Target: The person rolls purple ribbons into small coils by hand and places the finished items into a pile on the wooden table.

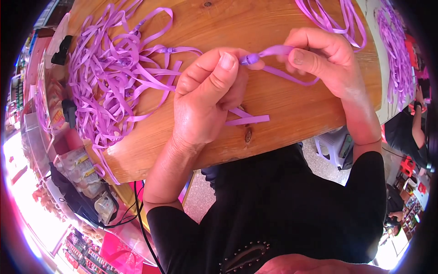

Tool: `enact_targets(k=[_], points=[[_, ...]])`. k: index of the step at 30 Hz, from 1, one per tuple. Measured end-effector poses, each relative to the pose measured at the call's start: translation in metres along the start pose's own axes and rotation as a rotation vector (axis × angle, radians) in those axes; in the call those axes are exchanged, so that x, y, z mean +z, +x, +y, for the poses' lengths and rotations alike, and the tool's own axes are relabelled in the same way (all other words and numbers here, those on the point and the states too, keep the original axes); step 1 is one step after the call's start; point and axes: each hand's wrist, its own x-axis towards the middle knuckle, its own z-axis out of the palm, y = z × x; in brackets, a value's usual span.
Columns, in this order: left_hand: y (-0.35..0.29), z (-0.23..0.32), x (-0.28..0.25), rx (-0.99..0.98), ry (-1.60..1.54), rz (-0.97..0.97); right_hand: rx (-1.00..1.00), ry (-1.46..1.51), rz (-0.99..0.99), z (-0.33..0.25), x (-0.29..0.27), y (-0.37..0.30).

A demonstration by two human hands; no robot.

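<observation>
A purple lanyard strap (276, 50) stretches between my two hands above the wooden table. On it sits a small darker purple plastic fastener (250, 59), right at the fingertips of my left hand (200, 102). That hand is closed, thumb on top, gripping the strap beside the fastener. My right hand (335, 66) pinches the strap's other part between thumb and forefinger. A loop of the strap sags below the fingers, and its flat loose ends (250, 120) stick out under my left palm. The part inside my left fist is hidden.
A tangled pile of purple lanyards (107, 82) covers the left of the wooden table (292, 109). More straps (335, 23) lie at the far right, and another bundle (394, 55) on a pale surface beyond. A light plastic stool (332, 147) stands beneath the table. People are visible at the right rim.
</observation>
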Motion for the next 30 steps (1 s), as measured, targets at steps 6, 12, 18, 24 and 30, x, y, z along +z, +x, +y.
enact_targets(k=[6,12,18,24,30], points=[[-0.008,0.002,0.013,0.071,0.156,0.130,-0.623,-0.627,0.123,-0.020,0.008,0.005],[-0.021,0.001,0.044,0.285,0.367,0.059,-0.861,-0.730,0.099,-0.028,0.014,-0.009],[-0.045,-0.002,0.070,0.329,0.434,0.056,-0.913,-0.640,0.142,-0.045,0.021,-0.048],[-0.069,-0.007,0.105,0.243,0.405,0.069,-0.997,-0.588,0.194,-0.055,0.021,-0.079],[-0.089,-0.012,0.124,0.187,0.630,0.045,-0.939,-0.443,0.192,-0.050,0.027,-0.102]])
